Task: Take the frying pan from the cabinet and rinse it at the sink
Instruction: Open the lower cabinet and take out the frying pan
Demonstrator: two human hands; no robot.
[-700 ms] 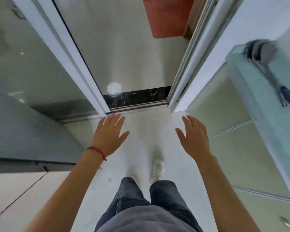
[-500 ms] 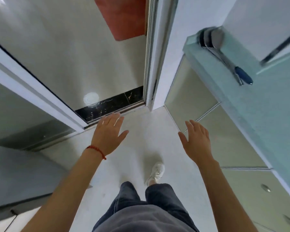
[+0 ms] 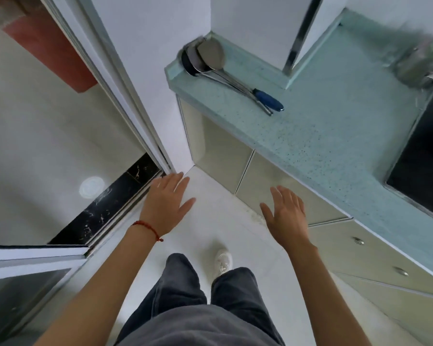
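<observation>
Both hands were empty and spread flat, palms down, held out over the pale floor (image 3: 210,221) ahead of the person's dark trousers (image 3: 185,290) and one white shoe (image 3: 223,262): the left hand (image 3: 166,204), a red string bracelet (image 3: 148,227) at its wrist, hung near the sliding-door track (image 3: 125,198), and the right hand (image 3: 286,216) hung just in front of the lower cabinet doors (image 3: 268,186). Compared with the moments just before, the view had swung to the right; the doorway and the red mat (image 3: 50,53) beyond it had slid toward the left edge, while the pale green counter (image 3: 323,126) had filled the right side. Along the counter's front edge ran closed cabinet doors and knobbed drawers (image 3: 375,255). At the counter's far left corner lay a ladle and spatula (image 3: 210,58) with a blue handle (image 3: 268,98). A dark cooktop (image 3: 420,166) sat toward the right edge, and a blurred metal pot (image 3: 423,68) stood behind it. No frying pan showed, and no sink. That turn suggested the person had only just faced the cabinets, so the task was at its very start: a door had yet to be opened, and which one hid the pan could not be told.
</observation>
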